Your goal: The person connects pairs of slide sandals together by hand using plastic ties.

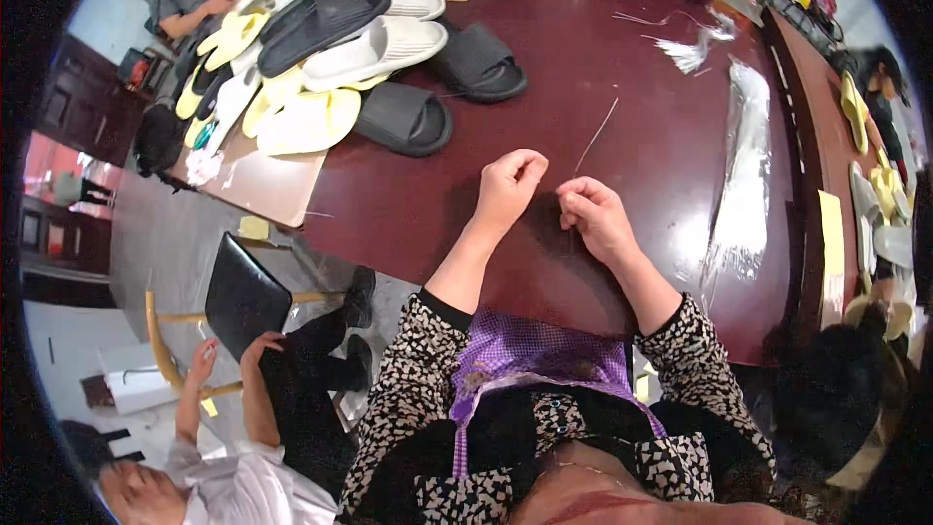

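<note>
Above the dark red table (544,39), my right hand (595,216) pinches a thin, nearly straight strand (598,134) between thumb and fingers. The strand's free end points away from me, up and slightly right. Just to the left, my left hand (510,187) is closed, thumb against curled fingers. Whatever it may hold is too small or hidden to make out. A small gap separates the two hands. Nearest beyond my left hand are two black slippers (406,119) at the edge of a slipper pile.
Black, white and yellow slippers (374,51) are heaped at far left. To the right lies a long bundle of pale strands (743,160); looser strands (688,51) lie farther back. Other people sit around, one beside a black-seated chair (248,297) at lower left.
</note>
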`<state>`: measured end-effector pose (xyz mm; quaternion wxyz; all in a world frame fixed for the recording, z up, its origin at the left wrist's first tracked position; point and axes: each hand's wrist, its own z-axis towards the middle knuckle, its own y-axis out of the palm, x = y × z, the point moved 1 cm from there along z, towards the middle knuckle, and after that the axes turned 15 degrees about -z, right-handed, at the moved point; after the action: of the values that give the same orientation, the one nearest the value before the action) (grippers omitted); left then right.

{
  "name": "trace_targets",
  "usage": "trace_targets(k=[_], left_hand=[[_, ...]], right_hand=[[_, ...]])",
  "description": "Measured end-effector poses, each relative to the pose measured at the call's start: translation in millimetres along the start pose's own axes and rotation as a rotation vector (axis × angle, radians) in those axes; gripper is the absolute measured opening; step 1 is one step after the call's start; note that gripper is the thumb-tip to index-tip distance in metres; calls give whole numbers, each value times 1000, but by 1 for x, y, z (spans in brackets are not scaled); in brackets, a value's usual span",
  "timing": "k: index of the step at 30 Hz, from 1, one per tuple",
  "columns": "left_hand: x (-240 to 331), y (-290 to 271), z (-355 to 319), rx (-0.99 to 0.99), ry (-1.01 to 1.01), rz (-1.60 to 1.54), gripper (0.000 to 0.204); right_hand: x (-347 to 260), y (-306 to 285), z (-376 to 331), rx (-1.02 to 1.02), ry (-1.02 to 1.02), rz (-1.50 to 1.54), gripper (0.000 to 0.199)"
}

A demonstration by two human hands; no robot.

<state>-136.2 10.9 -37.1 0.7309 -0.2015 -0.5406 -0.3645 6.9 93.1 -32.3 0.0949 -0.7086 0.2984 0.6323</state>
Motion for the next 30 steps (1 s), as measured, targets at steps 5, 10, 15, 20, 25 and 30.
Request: trace_targets(k=[5, 10, 15, 20, 25, 30], left_hand=[[5, -1, 0, 16, -37, 4, 15], [8, -3, -4, 34, -60, 16, 15], [0, -4, -7, 36, 28, 51, 15], [1, -15, -2, 111, 103, 15, 13], [20, -71, 17, 413, 336, 270, 12], [48, -167, 45, 641, 456, 694, 24]], right_hand=[[0, -3, -1, -23, 16, 15, 9], [-2, -2, -7, -21, 31, -16, 9], [-1, -3, -4, -41, 9, -36, 8], [-7, -1, -3, -67, 4, -53, 9], [-8, -2, 1, -105, -5, -25, 10], [-6, -8, 3, -125, -1, -46, 11]])
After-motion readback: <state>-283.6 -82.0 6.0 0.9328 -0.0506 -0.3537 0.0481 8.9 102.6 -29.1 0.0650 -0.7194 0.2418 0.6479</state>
